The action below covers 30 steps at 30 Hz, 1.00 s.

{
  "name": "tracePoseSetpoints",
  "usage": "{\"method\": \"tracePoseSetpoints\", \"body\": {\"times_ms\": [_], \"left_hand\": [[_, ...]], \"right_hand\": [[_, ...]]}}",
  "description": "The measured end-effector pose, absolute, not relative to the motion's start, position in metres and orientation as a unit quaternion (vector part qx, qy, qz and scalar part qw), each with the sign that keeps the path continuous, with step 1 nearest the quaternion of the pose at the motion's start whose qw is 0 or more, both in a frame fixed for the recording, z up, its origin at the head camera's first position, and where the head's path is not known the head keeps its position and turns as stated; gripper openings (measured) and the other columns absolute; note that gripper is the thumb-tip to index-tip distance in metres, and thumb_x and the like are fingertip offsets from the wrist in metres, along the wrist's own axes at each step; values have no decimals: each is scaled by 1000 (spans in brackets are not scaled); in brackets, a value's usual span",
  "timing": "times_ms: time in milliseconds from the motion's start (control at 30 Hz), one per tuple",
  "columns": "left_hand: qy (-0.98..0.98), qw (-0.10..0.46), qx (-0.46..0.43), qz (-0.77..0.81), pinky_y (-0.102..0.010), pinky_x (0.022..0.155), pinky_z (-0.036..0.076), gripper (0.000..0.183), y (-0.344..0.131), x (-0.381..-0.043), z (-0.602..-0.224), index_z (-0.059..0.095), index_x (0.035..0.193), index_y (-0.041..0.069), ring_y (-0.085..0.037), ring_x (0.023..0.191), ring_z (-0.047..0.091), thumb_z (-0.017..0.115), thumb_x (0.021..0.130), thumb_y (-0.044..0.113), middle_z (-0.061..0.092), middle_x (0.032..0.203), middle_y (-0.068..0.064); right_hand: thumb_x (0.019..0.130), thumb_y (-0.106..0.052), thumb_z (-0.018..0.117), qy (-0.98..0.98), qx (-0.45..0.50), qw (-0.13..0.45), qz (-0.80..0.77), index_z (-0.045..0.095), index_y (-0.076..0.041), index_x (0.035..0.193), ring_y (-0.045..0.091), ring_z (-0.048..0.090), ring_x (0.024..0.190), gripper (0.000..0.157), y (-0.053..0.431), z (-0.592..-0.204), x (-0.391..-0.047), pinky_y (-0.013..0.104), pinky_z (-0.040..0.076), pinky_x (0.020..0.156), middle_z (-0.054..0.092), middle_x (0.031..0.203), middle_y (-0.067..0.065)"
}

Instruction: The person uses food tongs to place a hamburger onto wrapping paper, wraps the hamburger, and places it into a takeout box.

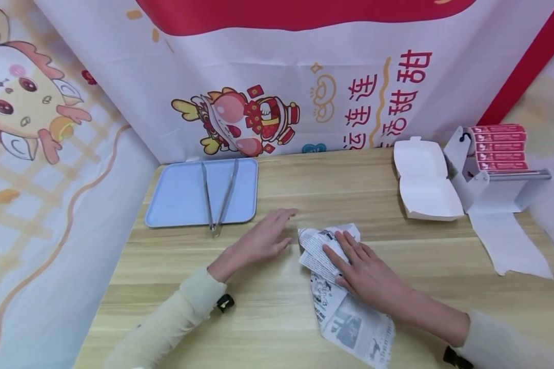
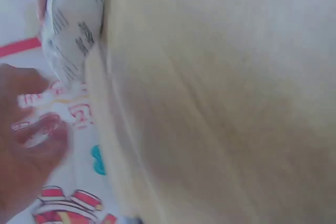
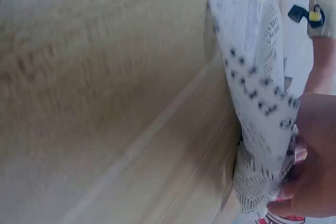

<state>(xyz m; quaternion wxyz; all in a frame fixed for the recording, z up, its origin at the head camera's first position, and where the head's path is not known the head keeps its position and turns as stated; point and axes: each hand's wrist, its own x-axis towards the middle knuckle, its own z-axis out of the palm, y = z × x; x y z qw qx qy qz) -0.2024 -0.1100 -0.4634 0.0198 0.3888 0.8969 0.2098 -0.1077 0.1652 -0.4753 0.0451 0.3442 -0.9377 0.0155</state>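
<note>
A sheet of newsprint-patterned wrapping paper lies on the table, its far end folded over into a bulky bundle and its near end spread out flat. My right hand rests on the folded part with its fingers extended across it. Whatever the folds may enclose is hidden. Just left of the bundle, my left hand hovers with fingers loosely extended and holds nothing. In the left wrist view that hand shows a gap between it and the paper. The right wrist view shows the paper standing up from the tabletop in layers.
A blue tray at the back left carries metal tongs, whose joined end passes over its front rim. An open white takeaway box stands at the back right, beside a metal dispenser with a strip of labels hanging out.
</note>
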Motion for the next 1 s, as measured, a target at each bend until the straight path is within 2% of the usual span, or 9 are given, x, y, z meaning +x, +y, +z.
{"method": "tracePoseSetpoints", "body": {"times_ms": [67, 133, 267, 467, 567, 733, 800, 900, 1000], "left_hand": [[905, 81, 360, 213, -35, 108, 48, 61, -107, -213, -471, 42, 149, 9, -19, 124, 59, 68, 94, 20, 59, 140, -7], [896, 126, 366, 217, -33, 103, 51, 50, -100, -221, -478, 50, 144, 11, -16, 117, 63, 63, 98, 22, 64, 133, -4], [870, 163, 405, 229, -26, 96, 53, 36, -89, -231, -483, 62, 133, 15, -9, 106, 64, 61, 97, 18, 69, 125, 1], [830, 221, 442, 258, -25, 91, 51, 48, -91, -238, -484, 52, 144, 20, -6, 99, 61, 59, 97, 27, 65, 129, 5], [828, 203, 452, 261, -27, 91, 51, 47, -93, -237, -484, 51, 146, 20, -7, 98, 61, 54, 100, 27, 64, 132, 4], [852, 107, 471, 204, -30, 104, 50, 37, -94, -234, -486, 57, 140, 17, -12, 119, 63, 48, 105, 26, 64, 136, 0], [856, 89, 471, 193, -30, 107, 48, 34, -94, -235, -486, 60, 137, 15, -15, 124, 62, 48, 106, 24, 65, 135, -2], [856, 95, 465, 204, -29, 106, 49, 33, -92, -237, -487, 62, 134, 14, -15, 122, 63, 46, 106, 17, 67, 132, -2], [853, 126, 453, 225, -29, 104, 50, 34, -91, -239, -487, 63, 133, 13, -12, 117, 65, 44, 106, 14, 69, 129, -2]], "right_hand": [[98, -41, 60, -934, 352, 64, -1, 32, -12, 156, 36, 28, 150, 70, 166, -477, -106, 57, 40, 111, 27, 163, 20], [98, -41, 59, -929, 362, 80, -14, 33, -9, 155, 33, 30, 150, 70, 166, -479, -105, 60, 38, 111, 29, 163, 16], [97, -37, 58, -920, 377, 101, -25, 34, -5, 154, 30, 34, 149, 70, 166, -481, -104, 60, 36, 113, 33, 161, 14], [97, -32, 63, -918, 383, 94, -24, 34, -9, 155, 31, 34, 148, 69, 168, -479, -105, 55, 38, 114, 33, 161, 16], [97, -31, 63, -917, 386, 94, -20, 33, -10, 155, 32, 34, 148, 69, 169, -479, -106, 54, 39, 113, 33, 161, 17], [96, -30, 64, -917, 390, 89, -5, 34, -9, 155, 33, 34, 148, 69, 170, -478, -107, 54, 38, 114, 33, 161, 18], [97, -30, 64, -918, 388, 81, 1, 33, -9, 155, 33, 33, 149, 69, 171, -477, -107, 54, 37, 115, 31, 161, 18], [98, -30, 63, -920, 386, 69, 3, 33, -10, 156, 33, 32, 149, 69, 172, -477, -107, 54, 37, 115, 30, 162, 18], [98, -29, 62, -920, 388, 61, 7, 32, -11, 156, 34, 32, 149, 67, 171, -476, -106, 55, 37, 115, 29, 162, 18]]}}
